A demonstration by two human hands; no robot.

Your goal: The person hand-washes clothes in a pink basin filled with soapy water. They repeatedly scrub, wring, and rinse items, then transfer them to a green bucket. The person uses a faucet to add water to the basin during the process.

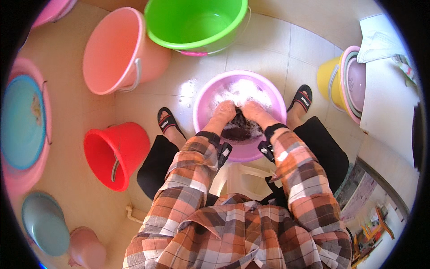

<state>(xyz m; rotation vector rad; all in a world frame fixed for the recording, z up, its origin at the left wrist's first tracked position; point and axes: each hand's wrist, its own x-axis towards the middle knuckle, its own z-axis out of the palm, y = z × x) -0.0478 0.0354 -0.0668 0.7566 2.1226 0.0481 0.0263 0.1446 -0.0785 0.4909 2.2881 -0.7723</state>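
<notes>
A pink-lilac plastic basin (242, 153) stands on the floor between my feet. White suds (243, 90) cover the far part of the water in it. Soaked dark cloth (239, 131), brown to black, lies in the near part and runs up between my hands. My left hand (225, 110) grips the cloth from the left side, its fingertips partly lost in foam. Close beside it, my right hand (252, 110) is closed on the same cloth, knuckles towards the suds. Dark bands with small black devices are strapped round both wrists.
Beyond the basin stand a green tub (198, 23) and a pink bucket (114, 50). A red bucket (134, 144) lies tilted at left. Stacked basins in a yellow bucket (326, 79) stand at right beside a white cabinet (386, 107). Water drops spot the tiled floor (186, 90).
</notes>
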